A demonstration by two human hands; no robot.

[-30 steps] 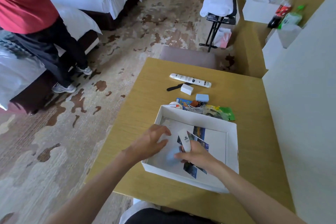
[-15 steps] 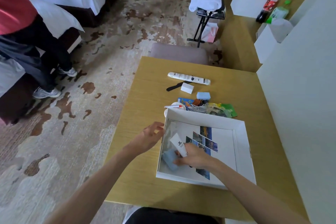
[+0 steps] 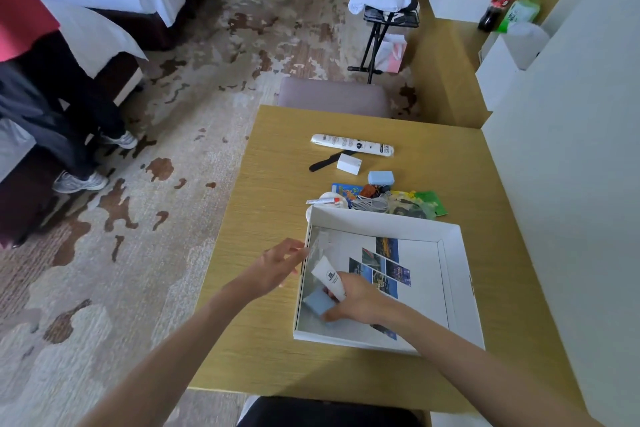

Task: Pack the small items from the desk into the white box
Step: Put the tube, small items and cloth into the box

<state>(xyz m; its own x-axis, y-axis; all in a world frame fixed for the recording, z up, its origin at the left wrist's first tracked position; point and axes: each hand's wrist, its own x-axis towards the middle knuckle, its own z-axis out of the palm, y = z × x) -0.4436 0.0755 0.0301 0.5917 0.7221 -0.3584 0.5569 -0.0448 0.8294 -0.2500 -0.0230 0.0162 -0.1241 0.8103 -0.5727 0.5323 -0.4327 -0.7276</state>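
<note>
The right hand grips a smooth white tube low inside the white box, fingertips on a pale blue block. Just left, the left hand hovers open and empty. Packing looks barely begun: beyond the box's far wall, a glossy jumble of small items waits on the grained desk.

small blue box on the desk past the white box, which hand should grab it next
Left, probably. The left hand is empty and open, hovering at the white box's left wall. The right hand is inside the box, occupied with a white tube and a blue pad. The small blue box lies beyond the far wall.
</note>
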